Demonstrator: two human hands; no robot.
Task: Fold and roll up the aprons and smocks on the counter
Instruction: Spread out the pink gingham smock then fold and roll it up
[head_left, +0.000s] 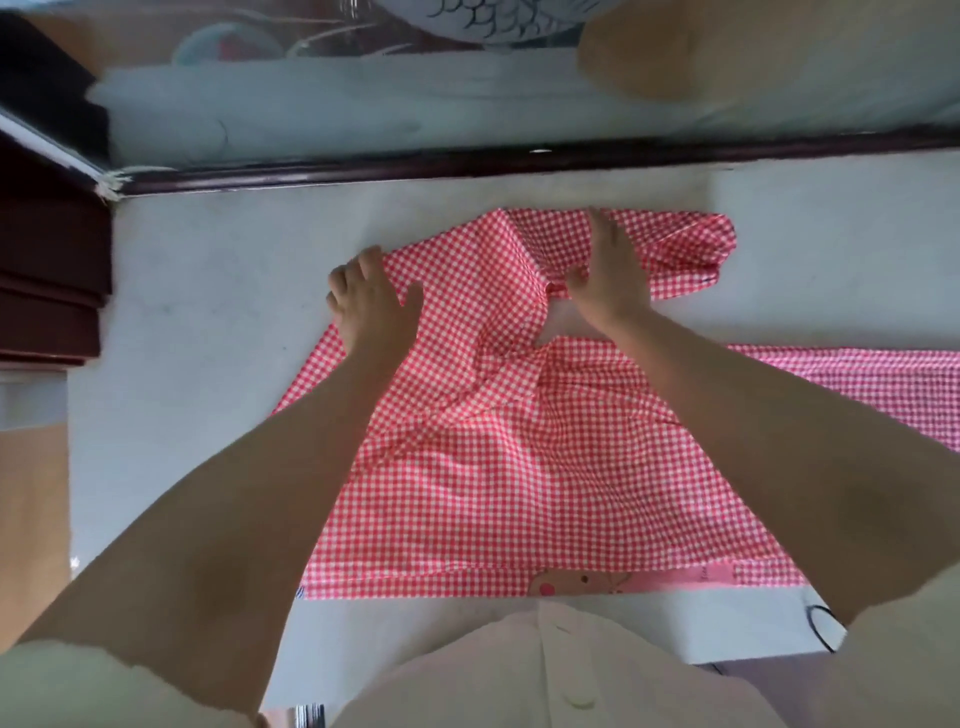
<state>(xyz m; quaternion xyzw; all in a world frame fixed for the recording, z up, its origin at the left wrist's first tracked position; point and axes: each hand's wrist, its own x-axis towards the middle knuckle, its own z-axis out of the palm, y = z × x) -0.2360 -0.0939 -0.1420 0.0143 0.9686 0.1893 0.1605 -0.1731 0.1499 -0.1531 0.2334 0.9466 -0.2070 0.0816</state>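
Observation:
A red-and-white gingham smock lies spread on the white counter, its sleeve reaching off to the right. A pink cartoon patch shows at its near hem. My left hand rests on the smock's far left edge, fingers loosely curved over the cloth. My right hand lies flat with straight fingers on the folded upper part near the collar, pressing it down.
A dark wooden rail borders the counter's far side, with glass and a painted fish behind it. Dark wooden furniture stands at the left. A black cord loops at the near right corner.

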